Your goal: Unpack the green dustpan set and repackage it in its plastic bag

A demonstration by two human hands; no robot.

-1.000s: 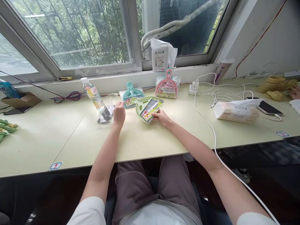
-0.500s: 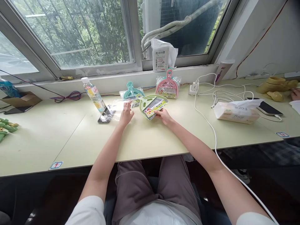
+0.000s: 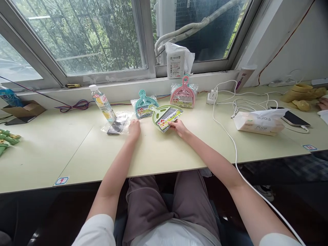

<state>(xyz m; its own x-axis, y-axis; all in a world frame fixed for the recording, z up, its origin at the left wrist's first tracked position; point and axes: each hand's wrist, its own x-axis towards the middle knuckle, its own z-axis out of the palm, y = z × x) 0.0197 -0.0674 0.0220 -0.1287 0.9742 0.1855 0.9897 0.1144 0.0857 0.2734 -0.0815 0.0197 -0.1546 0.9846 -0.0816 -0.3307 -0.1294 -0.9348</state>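
In my right hand (image 3: 178, 127) is a light green dustpan and brush set (image 3: 164, 118), pinched at its lower right edge over the table. The set has dark bristles and a printed label. My left hand (image 3: 134, 129) is closed low on the table, its curled fingers at the right edge of a clear plastic bag (image 3: 126, 119); the fingertips are partly hidden. The bag lies over part of a dark phone (image 3: 114, 128). Behind, against the wall, stand a teal dustpan set (image 3: 145, 106) and a pink dustpan set (image 3: 183, 94), both in clear wrapping.
A drink bottle (image 3: 102, 103) stands tilted behind the phone. On the right are a charger (image 3: 211, 97), looped white cable, a tissue pack (image 3: 258, 123) and another phone (image 3: 294, 116). A person's hand (image 3: 323, 102) shows at the far right edge.
My left hand has come down and slightly left, its fingers curling in. The plastic bag has settled over the phone, uncovering the teal set. The green set has barely moved.
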